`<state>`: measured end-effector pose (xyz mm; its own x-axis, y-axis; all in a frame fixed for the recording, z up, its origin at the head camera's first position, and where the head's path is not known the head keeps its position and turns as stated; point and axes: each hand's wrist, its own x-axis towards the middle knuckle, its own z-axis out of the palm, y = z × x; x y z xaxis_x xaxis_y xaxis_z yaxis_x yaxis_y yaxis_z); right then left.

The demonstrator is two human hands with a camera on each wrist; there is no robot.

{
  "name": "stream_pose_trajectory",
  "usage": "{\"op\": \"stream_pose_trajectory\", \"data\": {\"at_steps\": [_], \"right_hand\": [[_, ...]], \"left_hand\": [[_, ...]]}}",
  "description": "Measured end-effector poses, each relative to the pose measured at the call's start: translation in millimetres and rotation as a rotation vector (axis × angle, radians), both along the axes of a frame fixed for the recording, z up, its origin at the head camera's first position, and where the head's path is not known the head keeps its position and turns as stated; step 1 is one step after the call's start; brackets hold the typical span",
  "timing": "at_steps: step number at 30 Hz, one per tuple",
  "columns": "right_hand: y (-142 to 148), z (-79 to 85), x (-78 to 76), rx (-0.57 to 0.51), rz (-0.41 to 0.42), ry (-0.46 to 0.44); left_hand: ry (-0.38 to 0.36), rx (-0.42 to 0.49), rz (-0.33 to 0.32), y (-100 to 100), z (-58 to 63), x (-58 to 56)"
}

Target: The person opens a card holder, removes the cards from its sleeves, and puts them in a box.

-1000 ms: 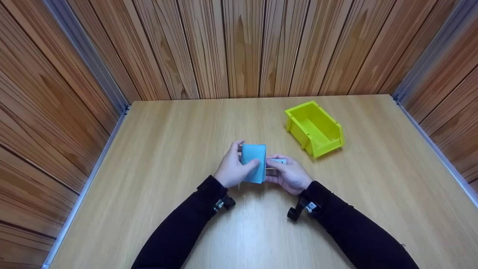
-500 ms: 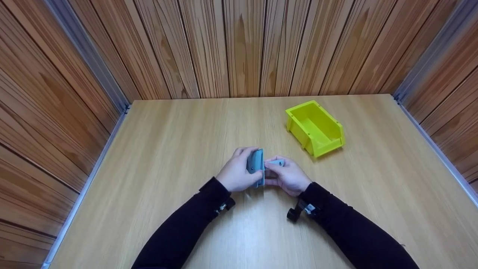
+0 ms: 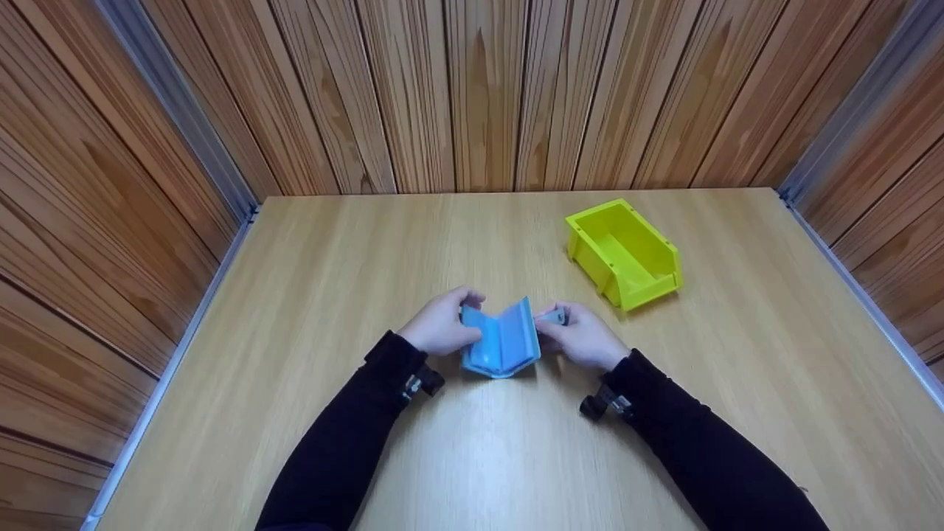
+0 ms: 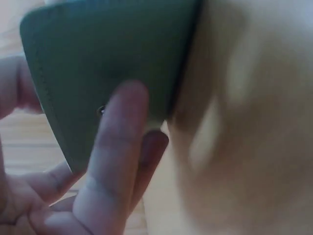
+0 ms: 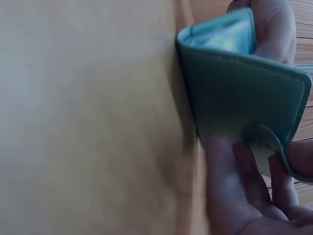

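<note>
A light blue card holder (image 3: 500,345) stands part-way unfolded like a book, just above or on the table; I cannot tell which. My left hand (image 3: 442,324) grips its left cover, thumb inside and fingers behind. My right hand (image 3: 584,338) is at the right cover and pinches the short closing strap (image 3: 553,317). In the left wrist view, a finger lies along the outer cover (image 4: 98,54) beside a small metal snap (image 4: 101,110). The right wrist view shows fingertips against the other cover (image 5: 239,93) and clear plastic sleeves (image 5: 225,39) inside.
A yellow open-front bin (image 3: 625,254) sits behind and to the right of the hands on the wooden table (image 3: 354,251). Wood-plank walls (image 3: 487,96) enclose the back and both sides. A small camera is strapped to each wrist.
The card holder was closed, then turned on edge, and now its covers are spread apart. My left hand has moved slightly left with its cover; the right hand still holds the strap.
</note>
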<state>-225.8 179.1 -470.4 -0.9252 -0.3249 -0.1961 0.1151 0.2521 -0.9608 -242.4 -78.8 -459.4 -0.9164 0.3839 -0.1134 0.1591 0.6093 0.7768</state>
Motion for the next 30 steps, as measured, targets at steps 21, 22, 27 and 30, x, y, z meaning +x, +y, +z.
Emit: {"op": "stream_pose_trajectory", "data": {"at_steps": [21,22,27,30], "right_hand": [[11.0,1.4,-7.8,0.499,0.005,0.166],[10.5,1.7,-7.8,0.506,0.003,0.155],[10.5,3.3,-7.2,0.518,0.024,0.141],[11.2,4.4,-6.8,0.509,0.042,0.148]], "left_hand": [[-0.334,0.316,0.068,-30.2,-30.2,-23.3],[-0.344,0.330,0.067,-30.2,-30.1,-22.9],[-0.369,0.397,0.066,-28.1,-29.7,-21.9],[-0.362,0.414,0.072,-27.2,-30.5,-22.1]]}}
